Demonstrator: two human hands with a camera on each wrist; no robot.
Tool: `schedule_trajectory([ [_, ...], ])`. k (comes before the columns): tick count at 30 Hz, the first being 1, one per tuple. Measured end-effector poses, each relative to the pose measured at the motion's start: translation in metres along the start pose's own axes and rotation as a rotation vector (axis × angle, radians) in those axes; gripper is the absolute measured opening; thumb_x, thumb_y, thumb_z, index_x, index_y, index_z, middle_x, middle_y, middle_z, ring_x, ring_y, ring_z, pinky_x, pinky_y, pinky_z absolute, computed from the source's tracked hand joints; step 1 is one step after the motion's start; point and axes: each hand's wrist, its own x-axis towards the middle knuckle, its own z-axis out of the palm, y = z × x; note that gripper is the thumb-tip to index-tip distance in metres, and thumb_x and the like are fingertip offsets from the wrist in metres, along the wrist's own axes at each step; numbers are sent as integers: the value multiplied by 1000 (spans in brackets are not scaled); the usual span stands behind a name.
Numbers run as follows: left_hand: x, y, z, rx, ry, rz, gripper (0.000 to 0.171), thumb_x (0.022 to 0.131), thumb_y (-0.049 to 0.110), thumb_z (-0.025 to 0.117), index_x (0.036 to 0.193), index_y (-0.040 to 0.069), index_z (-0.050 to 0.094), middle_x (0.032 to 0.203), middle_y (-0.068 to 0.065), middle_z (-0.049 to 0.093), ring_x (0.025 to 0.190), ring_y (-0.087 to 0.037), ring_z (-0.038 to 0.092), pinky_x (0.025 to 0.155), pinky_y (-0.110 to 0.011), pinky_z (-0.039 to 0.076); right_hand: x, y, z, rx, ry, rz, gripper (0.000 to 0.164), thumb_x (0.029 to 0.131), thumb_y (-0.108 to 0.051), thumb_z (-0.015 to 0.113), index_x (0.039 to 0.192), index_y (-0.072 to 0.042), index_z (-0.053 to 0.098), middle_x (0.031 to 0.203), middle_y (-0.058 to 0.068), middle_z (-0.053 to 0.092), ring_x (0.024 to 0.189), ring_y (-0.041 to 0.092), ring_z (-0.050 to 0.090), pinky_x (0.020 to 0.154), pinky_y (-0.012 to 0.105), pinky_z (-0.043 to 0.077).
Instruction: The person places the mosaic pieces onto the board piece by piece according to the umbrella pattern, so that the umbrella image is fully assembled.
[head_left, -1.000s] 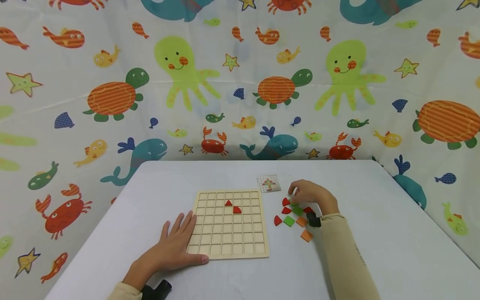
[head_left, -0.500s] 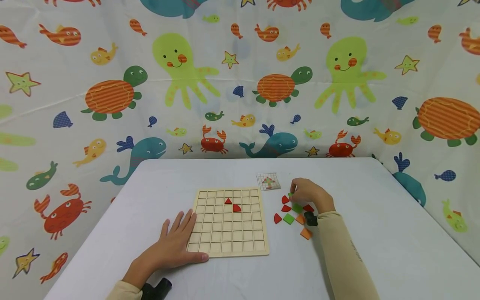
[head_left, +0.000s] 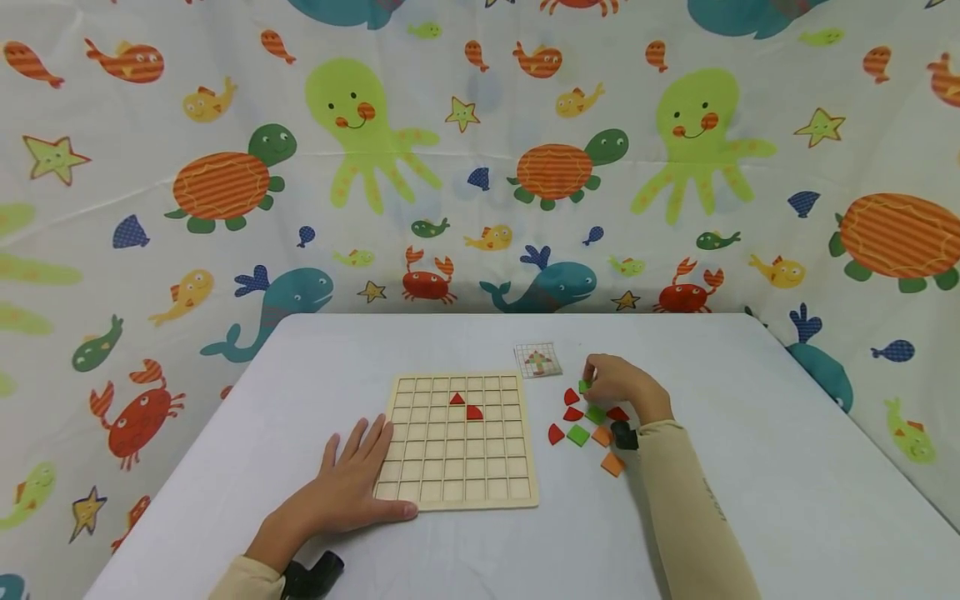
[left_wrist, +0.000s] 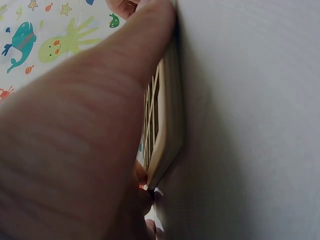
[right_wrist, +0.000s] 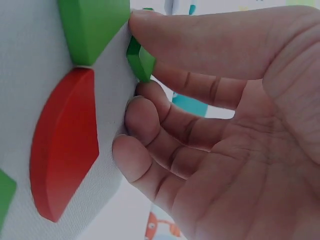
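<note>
Two red pieces point(head_left: 475, 412) sit on the board point(head_left: 455, 450). The left hand point(head_left: 348, 493), fingers spread, rests at its left edge. The right hand point(head_left: 621, 385) pinches a green piece point(right_wrist: 142, 61) near the card point(head_left: 537, 360).

Drew the thumb and fingers of the right hand point(head_left: 625, 387) together onto a green tile point(right_wrist: 141, 60), from a looser curl with a visible gap a second ago. Shifted that hand slightly rightward over the same span. Bared more of the tile beside the fingertips, up from a thin sliver half a second ago. Dipped the head view a little too, sending the printed curtain point(head_left: 420, 92) higher up
</note>
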Motion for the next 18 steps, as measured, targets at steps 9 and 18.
schedule_trajectory([
  [9, 0, -1, 0, -2, -7, 6, 136, 78, 80, 75, 169, -3, 17, 177, -25, 7, 161, -49, -3, 119, -74, -11, 3, 0, -3, 8, 28, -2, 26, 94, -9, 76, 114, 0, 63, 101, 14, 64, 99, 32, 59, 90, 48, 56],
  [18, 2, -4, 2, 12, 5, 14, 137, 78, 82, 75, 169, -4, 17, 177, -26, 7, 161, -49, -2, 119, -74, -9, 4, 6, -9, 102, 168, -131, 6, 98, -4, 67, 100, 0, 64, 90, 12, 62, 86, 29, 58, 76, 38, 51],
])
